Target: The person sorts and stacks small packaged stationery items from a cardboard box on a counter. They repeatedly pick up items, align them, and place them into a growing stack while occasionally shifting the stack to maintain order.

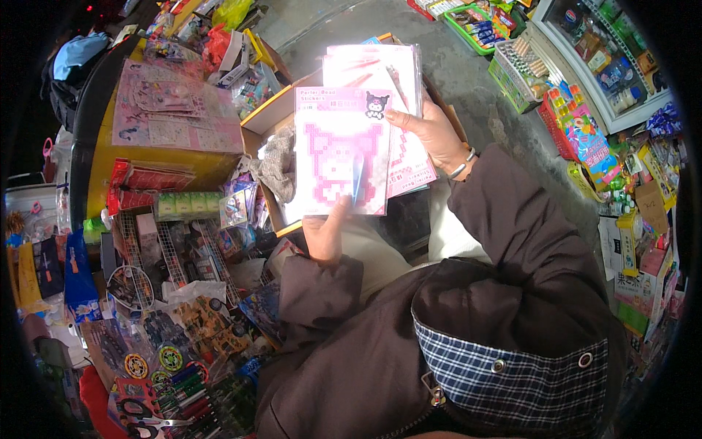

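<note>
My left hand (326, 233) grips the lower edge of a flat pink-and-white craft pack (334, 137) in a clear sleeve, thumb on its front. The pack bears writing, a cartoon figure and a pixel-like grid pattern; blue tweezers (357, 178) show through the sleeve. Held by my right hand (436, 134) is a stack of similar packs (359, 57), partly behind the front one. The right thumb tip touches or nearly touches the front pack's upper right corner. Beneath them, an open cardboard box (269, 107) contains a grey-brown knitted or fleecy item (278, 164).
At left, pink sheets (164, 104) lie on a yellow counter (214, 170). Toy vehicles (211, 324), pens (186, 392) and scissors (148, 420) crowd the lower left. Snack baskets (513, 82) and a glass-fronted drinks cabinet (639, 118) line the right, beside the grey floor (477, 82).
</note>
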A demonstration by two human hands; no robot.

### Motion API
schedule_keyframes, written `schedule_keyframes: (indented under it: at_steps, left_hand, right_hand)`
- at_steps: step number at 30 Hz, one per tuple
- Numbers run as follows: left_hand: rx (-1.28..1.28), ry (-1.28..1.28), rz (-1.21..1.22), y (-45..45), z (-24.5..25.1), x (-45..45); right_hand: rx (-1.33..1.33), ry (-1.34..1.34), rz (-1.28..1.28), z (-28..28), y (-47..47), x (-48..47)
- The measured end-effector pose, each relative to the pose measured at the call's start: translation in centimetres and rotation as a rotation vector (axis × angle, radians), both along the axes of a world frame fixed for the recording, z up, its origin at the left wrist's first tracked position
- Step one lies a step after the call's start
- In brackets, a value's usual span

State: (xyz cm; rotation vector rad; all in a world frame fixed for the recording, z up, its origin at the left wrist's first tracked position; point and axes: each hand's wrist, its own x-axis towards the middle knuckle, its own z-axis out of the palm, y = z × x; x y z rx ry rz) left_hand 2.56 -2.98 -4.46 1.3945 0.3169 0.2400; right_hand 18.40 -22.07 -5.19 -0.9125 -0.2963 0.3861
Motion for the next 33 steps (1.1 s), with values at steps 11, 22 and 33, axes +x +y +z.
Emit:
schedule_keyframes:
  at_steps: [11, 22, 33]
  left_hand:
    - [-0.129, 0.055, 0.104, 0.8, -1.2, 0.1]
    - [-0.051, 0.053, -0.017, 1.1, -1.1, -0.2]
    - [-0.058, 0.005, -0.077, 1.6, -1.8, -0.4]
  right_hand:
    - [0.025, 0.005, -0.004, 0.3, 0.0, -0.1]
    - [0.018, -0.026, -0.019, -0.3, 0.1, 0.2]
    - [0.011, 0.067, 0.02, 0.5, -0.2, -0.3]
